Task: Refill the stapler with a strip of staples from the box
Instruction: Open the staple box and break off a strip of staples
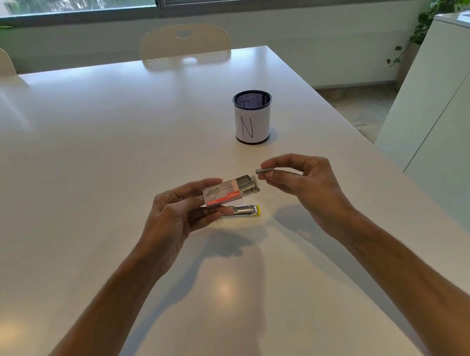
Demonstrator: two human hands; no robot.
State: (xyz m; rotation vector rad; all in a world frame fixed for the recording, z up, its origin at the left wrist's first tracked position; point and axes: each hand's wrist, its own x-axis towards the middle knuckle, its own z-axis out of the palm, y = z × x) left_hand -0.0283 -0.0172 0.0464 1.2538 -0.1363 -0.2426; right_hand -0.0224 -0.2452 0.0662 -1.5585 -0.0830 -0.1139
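Observation:
My left hand (177,215) holds a small pink and white staple box (224,193) above the white table (106,165). The box's inner tray is slid out to the right, and grey staples (247,182) show in it. Just right of the tray, my right hand (303,180) pinches a grey strip of staples (265,170) between thumb and forefinger. The stapler (245,210), metal with a yellow end, lies on the table under the box, partly hidden by my left fingers.
A black mesh pen cup (254,121) wrapped in white paper stands farther back on the table. Two cream chairs (184,44) sit at the far edge. A white cabinet (446,135) stands to the right of the table.

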